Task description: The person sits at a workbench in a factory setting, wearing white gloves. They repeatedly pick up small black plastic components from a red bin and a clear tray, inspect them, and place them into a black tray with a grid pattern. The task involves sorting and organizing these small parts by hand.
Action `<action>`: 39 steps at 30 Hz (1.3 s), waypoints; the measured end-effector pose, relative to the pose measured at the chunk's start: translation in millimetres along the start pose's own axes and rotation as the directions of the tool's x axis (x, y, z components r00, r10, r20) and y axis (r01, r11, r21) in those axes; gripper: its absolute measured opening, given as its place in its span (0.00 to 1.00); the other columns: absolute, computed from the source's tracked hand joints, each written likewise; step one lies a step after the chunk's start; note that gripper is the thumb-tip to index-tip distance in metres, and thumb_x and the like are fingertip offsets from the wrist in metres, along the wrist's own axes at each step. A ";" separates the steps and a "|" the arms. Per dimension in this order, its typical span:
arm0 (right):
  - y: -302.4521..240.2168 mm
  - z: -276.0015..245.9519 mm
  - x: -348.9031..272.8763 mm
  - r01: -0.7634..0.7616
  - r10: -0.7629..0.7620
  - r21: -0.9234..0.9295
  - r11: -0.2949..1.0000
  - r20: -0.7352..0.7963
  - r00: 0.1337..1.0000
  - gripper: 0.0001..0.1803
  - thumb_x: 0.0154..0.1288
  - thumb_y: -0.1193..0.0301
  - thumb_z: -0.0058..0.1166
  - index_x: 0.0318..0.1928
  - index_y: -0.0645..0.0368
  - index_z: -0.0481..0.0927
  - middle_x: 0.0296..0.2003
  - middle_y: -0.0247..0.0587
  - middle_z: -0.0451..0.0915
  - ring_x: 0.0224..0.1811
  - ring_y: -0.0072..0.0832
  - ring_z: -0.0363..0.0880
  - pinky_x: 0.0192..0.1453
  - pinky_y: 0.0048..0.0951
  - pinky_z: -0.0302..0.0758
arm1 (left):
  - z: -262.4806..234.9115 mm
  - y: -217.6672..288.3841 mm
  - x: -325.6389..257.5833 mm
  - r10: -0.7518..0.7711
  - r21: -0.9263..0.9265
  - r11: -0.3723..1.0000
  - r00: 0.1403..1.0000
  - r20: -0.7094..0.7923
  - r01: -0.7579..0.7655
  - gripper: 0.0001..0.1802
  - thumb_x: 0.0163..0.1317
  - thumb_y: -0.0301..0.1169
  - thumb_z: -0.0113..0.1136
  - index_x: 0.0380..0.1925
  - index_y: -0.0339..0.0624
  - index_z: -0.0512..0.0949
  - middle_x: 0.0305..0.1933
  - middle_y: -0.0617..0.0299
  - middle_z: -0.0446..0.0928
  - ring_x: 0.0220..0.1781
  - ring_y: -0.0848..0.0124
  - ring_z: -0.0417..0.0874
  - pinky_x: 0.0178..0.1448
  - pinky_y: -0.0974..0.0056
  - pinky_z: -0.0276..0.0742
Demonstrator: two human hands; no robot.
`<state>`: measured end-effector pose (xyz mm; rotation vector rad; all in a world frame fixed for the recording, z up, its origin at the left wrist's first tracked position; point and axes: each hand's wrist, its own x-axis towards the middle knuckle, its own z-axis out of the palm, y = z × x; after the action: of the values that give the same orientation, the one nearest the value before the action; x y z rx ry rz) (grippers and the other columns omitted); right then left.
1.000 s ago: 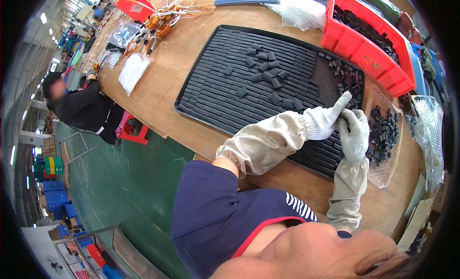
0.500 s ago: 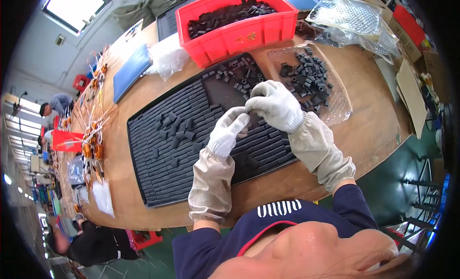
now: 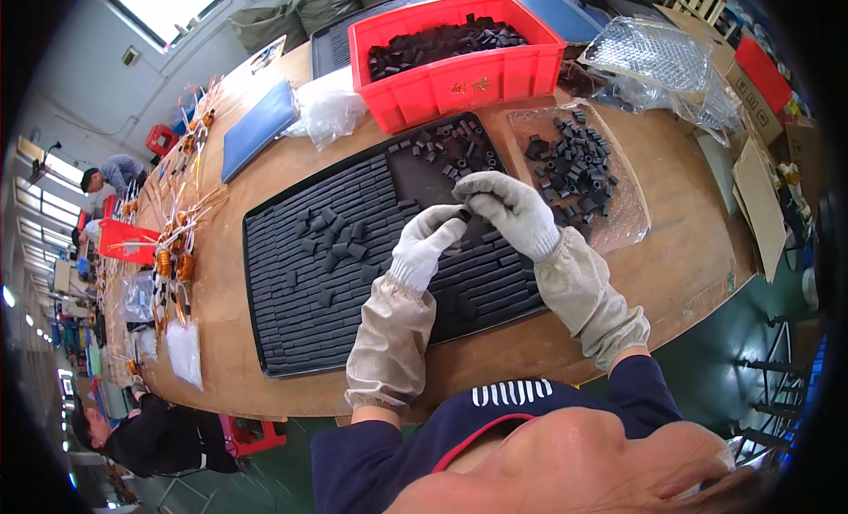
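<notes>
Over the black tray [image 3: 353,275] on the counter [image 3: 680,205], the left hand [image 3: 428,240] and right hand [image 3: 503,209] meet, fingers pinched together on a small black block [image 3: 465,215].

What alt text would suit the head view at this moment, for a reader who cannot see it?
Two white-gloved hands, the left hand and the right hand, meet fingertip to fingertip over a large black ridged tray on a wooden table, pinching a small black part between them. Loose black parts lie on the tray, and a red bin of them stands behind.
</notes>
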<state>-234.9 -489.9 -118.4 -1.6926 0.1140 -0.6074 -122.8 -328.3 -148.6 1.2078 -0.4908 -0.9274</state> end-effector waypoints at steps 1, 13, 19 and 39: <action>3.1 3.1 -1.7 -0.019 0.019 0.035 0.999 0.003 1.000 0.09 0.69 0.77 0.58 0.48 0.60 0.83 0.45 0.37 0.85 0.49 0.25 0.83 0.53 0.28 0.79 | 3.6 2.2 -0.9 0.006 -0.016 1.000 0.999 -0.031 -0.007 0.14 0.68 0.30 0.64 0.51 0.41 0.79 0.38 0.68 0.82 0.35 0.79 0.81 0.41 0.71 0.80; 4.6 7.1 -0.6 0.132 -0.143 -0.298 0.945 -0.014 0.990 0.09 0.61 0.78 0.62 0.43 0.59 0.84 0.41 0.43 0.85 0.46 0.35 0.84 0.51 0.31 0.80 | -6.7 -2.4 0.6 -0.043 -0.056 0.997 0.999 0.024 0.044 0.19 0.69 0.36 0.65 0.55 0.41 0.79 0.39 0.68 0.82 0.35 0.79 0.81 0.41 0.70 0.81; 2.1 6.0 4.0 0.290 -0.290 -0.357 0.888 0.055 0.956 0.13 0.55 0.79 0.64 0.43 0.58 0.84 0.42 0.43 0.85 0.48 0.41 0.83 0.54 0.38 0.79 | -3.8 1.5 -2.7 -0.071 -0.160 0.985 0.997 -0.033 0.065 0.17 0.69 0.37 0.65 0.54 0.42 0.80 0.38 0.68 0.82 0.35 0.79 0.81 0.41 0.71 0.80; -8.5 -0.5 8.6 0.470 -0.451 -0.644 0.604 0.210 0.867 0.17 0.40 0.78 0.68 0.36 0.53 0.84 0.42 0.39 0.83 0.50 0.44 0.80 0.54 0.42 0.76 | -1.4 4.8 -2.9 -0.039 -0.022 0.999 0.998 0.055 0.040 0.17 0.70 0.36 0.63 0.55 0.43 0.79 0.46 0.65 0.84 0.43 0.78 0.83 0.46 0.70 0.80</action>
<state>-229.9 -491.8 -107.5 -2.4908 -0.1579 -1.0191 -121.7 -324.7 -144.2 1.1771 -0.5000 -0.9997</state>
